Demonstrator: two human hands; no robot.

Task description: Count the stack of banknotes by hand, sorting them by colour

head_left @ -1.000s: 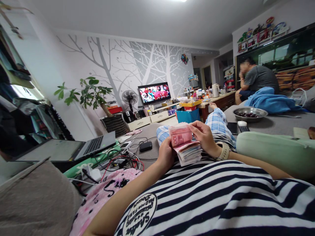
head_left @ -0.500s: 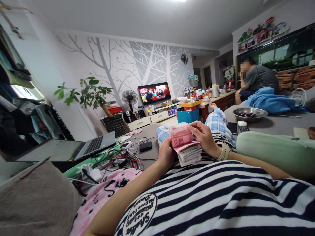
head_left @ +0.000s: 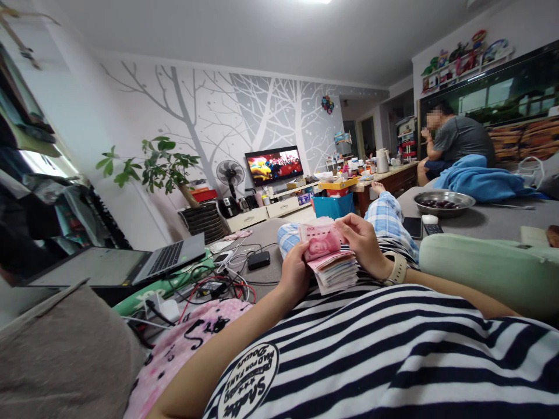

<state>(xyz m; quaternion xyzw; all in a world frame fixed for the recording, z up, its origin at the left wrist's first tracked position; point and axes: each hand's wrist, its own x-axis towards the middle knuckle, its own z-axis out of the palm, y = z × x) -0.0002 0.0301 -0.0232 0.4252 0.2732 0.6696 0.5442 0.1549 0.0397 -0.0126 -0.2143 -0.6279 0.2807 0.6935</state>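
Note:
A thick stack of banknotes (head_left: 336, 278) is folded over above my lap, its lower ends fanned towards me. The top note (head_left: 324, 243) is pinkish red, with a printed portrait facing me. My left hand (head_left: 297, 269) is closed around the left side of the stack, thumb on its edge. At the upper right corner of the notes, my right hand (head_left: 358, 238) pinches with thumb and forefinger, the other fingers curled. A pale watch (head_left: 397, 267) is on the right wrist. The hands hide part of the stack.
An open laptop (head_left: 166, 259) lies on the left, beside tangled cables (head_left: 218, 285) and a black box (head_left: 259, 260). On the right are a green cushion (head_left: 476, 267), a metal bowl (head_left: 444, 203) of dark round fruit and a phone (head_left: 413, 227). Another person (head_left: 463, 142) sits beyond.
The upper note showed a printed 100 side; now a portrait side faces me. Both hands stay nearly in place. The seated person's hand has lowered slightly from the head, and the television picture differs.

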